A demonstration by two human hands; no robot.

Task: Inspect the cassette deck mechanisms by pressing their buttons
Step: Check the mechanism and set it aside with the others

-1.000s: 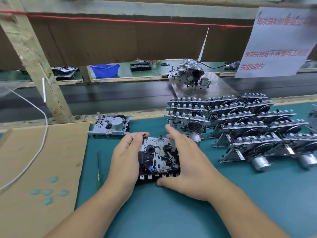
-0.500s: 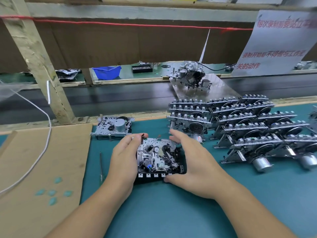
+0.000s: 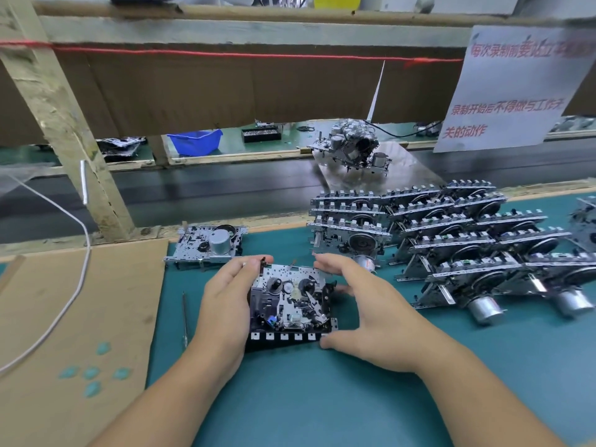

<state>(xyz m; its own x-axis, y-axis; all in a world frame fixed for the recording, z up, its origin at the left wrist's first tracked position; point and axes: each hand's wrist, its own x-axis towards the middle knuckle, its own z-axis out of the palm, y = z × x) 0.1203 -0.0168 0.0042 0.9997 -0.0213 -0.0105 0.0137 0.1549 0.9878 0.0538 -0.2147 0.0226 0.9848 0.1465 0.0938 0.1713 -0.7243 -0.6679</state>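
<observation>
**Two hands on one deck, thumb at the keys: slip and knock risks**

Deck mech under test point(image 3: 292, 306) lies flat on the teal mat point(image 3: 322, 398), mid-front of bench, reels and levers facing up, white key row point(image 3: 290, 336) along the near edge. Left hand point(image 3: 225, 304) grips the left side, fingers curled over the far corner, palm against the edge. Right hand point(image 3: 371, 311) cups the right side w/ fingers bent over the far-right corner; right thumb point(image 3: 332, 341) sits at the right end of the key row. Can't tell if it's actually pressing a key or just touching.

What could go wrong, as I judge it:
- Pressing toward the mat edge-on could shove the whole mech fwd if the left grip eases; the mat looks smooth.
- Fingers at the far edge are close to exposed springs and levers; a key snapping could nip skin or bend a thin part.
- Thumb is at the row's end, so an off-centre push may catch two keys or slide off, giving a false read.
- Stacked mechs point(image 3: 451, 240) stand leaning in rows just beside the right hand; a wide elbow or wrist swing could topple a row, motors and all.
- Thin screwdriver point(image 3: 184, 321) lies near the left wrist; could get rolled off or jabbed.
- Spare mech point(image 3: 209, 243) sits just beyond the left fingers, easy to bump.
</observation>
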